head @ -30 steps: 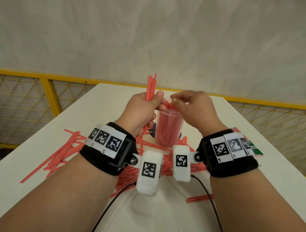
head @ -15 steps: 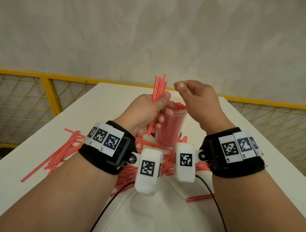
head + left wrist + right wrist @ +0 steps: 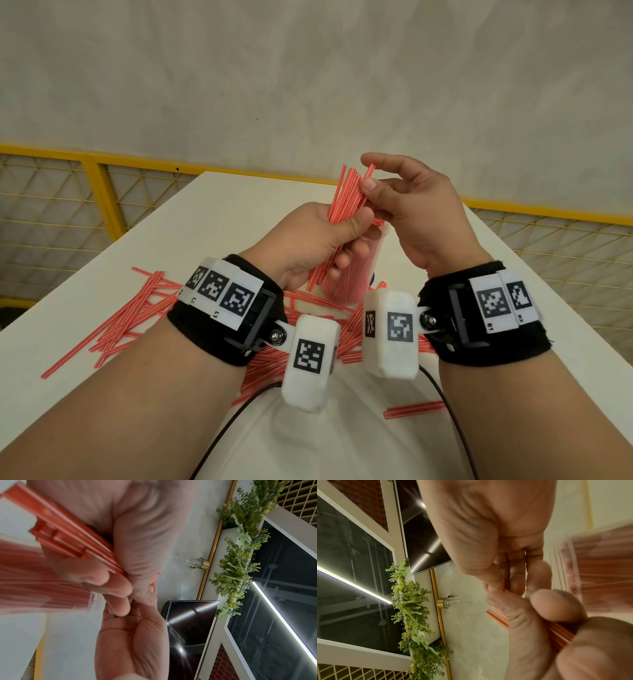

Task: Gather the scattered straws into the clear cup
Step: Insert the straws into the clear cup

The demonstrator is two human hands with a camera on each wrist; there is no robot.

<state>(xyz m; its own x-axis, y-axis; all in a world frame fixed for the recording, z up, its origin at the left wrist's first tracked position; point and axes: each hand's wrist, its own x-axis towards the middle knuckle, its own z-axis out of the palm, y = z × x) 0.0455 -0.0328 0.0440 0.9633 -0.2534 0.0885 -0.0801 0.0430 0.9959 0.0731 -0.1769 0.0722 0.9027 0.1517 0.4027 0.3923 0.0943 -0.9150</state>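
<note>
Only small marks can be read: the white tags (image 3: pixel 224 291) on the black wristbands carry black-and-white square codes, and under the right ones stands something like "R1", too small to be sure.

On the white table (image 3: pixel 191 219) many red straws (image 3: pixel 137 318) lie scattered, mostly on the left and under the wrists; one short group (image 3: pixel 414 409) lies apart on the near right. The clear cup (image 3: pixel 349 277) stands upright in the middle of the table, already packed with red straws. Both hands and the two white camera boxes (image 3: pixel 310 363) cover most of it, so only part of its wall shows.

The left hand (image 3: pixel 308 243) is closed around a bundle of straws (image 3: pixel 346 195), held tilted, just in front of the cup and above it. The right hand (image 3: pixel 411 209) pinches the upper end of this bundle with thumb and fingers, while its index finger is stretched out above the tips. In the right wrist view the thumb presses on one straw, but I cannot tell how many straws it pinches.

Behind the table runs a yellow railing (image 3: pixel 102 202) with mesh, then a grey wall (image 3: pixel 308 85). The wrist views show green plants (image 3: pixel 240 555), a dark screen (image 3: pixel 188 615) and a small lamp (image 3: pixel 197 561) on the wall. In these views the cup is blurred.
</note>
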